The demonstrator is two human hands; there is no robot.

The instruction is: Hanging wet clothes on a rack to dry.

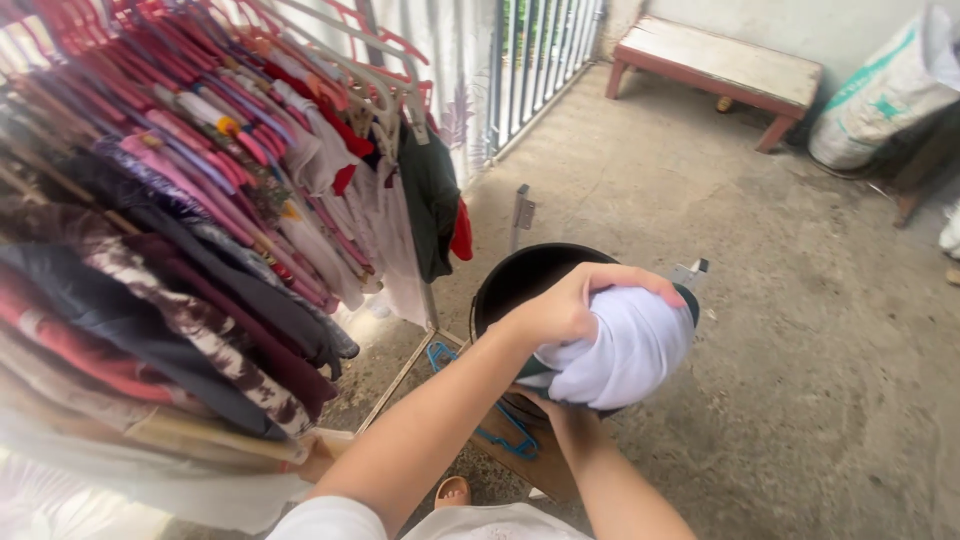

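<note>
My right hand (560,405) props the bunched white cloth (625,350) from beneath, its grip hidden, my left hand (570,305) clamps its top over the black bucket (520,275), and a loose hold could drop it onto the concrete floor (780,330) beyond.

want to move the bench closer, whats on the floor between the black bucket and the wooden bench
In the head view, only bare concrete floor lies between the black bucket and the wooden bench.
</note>
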